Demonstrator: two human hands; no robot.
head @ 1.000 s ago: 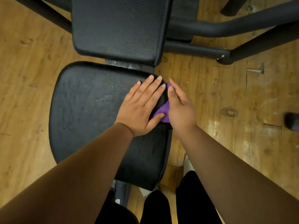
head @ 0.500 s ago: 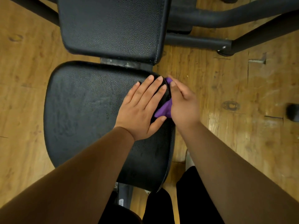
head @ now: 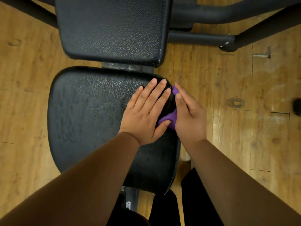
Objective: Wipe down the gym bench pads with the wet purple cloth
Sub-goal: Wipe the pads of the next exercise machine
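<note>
From my remote seat, the wooden floor fills the far left. Next comes the black seat pad, its surface streaked and dull in patches, which I judge to be damp from wiping. The back pad sits just beyond it, cut off at the top edge of the view. The left grip lies flat on the seat pad's far right corner with its fingers straight and holding nothing. I take it to be bracing the pad, and its thumb tip touches the purple cloth. The cloth is bunched against the pad's right side, along the stitched seam, and only two small bits of it show: one by the left thumb and one near the fingertips. The right grip is closed on the cloth, with thumb and palm pinning it to the pad's edge, likely so the vertical side gets cleaned as well as the top. Its lower fingers are hidden beneath the hand, so I cannot tell how far they wrap. The dark frame tubes run off the upper right corner. A blurred dark object at the right edge is cut off and I cannot say what it is.
</note>
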